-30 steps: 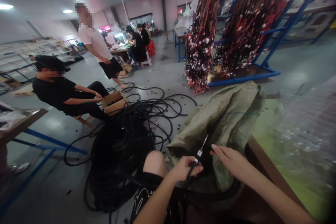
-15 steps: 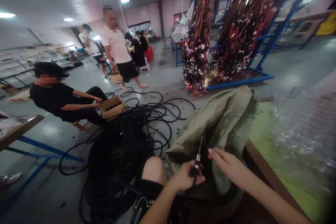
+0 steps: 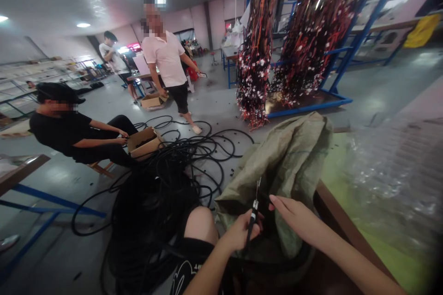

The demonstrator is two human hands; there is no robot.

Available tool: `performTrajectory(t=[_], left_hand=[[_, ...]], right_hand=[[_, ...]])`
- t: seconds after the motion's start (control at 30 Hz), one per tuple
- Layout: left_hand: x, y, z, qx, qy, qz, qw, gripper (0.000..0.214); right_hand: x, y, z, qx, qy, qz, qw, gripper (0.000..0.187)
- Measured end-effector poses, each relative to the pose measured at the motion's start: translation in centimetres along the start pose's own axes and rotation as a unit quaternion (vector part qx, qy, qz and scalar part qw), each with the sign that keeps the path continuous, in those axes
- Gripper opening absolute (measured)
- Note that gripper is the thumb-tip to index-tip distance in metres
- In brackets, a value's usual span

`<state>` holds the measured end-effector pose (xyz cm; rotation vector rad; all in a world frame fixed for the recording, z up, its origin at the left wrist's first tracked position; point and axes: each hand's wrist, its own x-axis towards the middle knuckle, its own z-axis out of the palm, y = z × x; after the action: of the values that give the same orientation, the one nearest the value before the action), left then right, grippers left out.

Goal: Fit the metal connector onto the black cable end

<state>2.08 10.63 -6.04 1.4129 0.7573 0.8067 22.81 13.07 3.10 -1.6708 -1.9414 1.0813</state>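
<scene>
My left hand (image 3: 238,234) is closed around a black cable (image 3: 252,226), whose end points up and away from me. Beyond the fingers the sheath gives way to a whitish band and thin bare wires that fork at the tip. To its right, my right hand (image 3: 294,217) has thumb and fingertips pinched together, apart from the wires. A small dark bit shows at those fingertips, too small to name. Both hands are above the dark mouth of a greenish-grey woven sack (image 3: 270,154).
A big black cable coil (image 3: 148,226) lies left of my knee, loose loops spreading across the floor. A seated person (image 3: 65,131) has hands at a cardboard box (image 3: 145,142). Another person (image 3: 169,64) walks beyond. Wire bundles (image 3: 256,55) hang from a blue rack (image 3: 311,107). Clear plastic (image 3: 391,166) lies right.
The wire tip, one line before, now shows forked. Both hands appear slightly farther left as the view shifts. The walking person has stepped to the right.
</scene>
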Motion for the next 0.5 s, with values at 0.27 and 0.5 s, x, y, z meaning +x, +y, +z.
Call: performTrajectory(t=[0.27, 0.5], left_hand=[[0.2, -0.26, -0.11, -0.009, 0.013, -0.089, 0.996, 0.07], [-0.1, -0.1, 0.16, 0.025, 0.015, -0.041, 0.999, 0.06]], right_hand=[[0.23, 0.47, -0.36, -0.005, 0.039, 0.023, 0.999, 0.055], [-0.11, -0.15, 0.03, -0.001, -0.018, 0.009, 1.0, 0.056]])
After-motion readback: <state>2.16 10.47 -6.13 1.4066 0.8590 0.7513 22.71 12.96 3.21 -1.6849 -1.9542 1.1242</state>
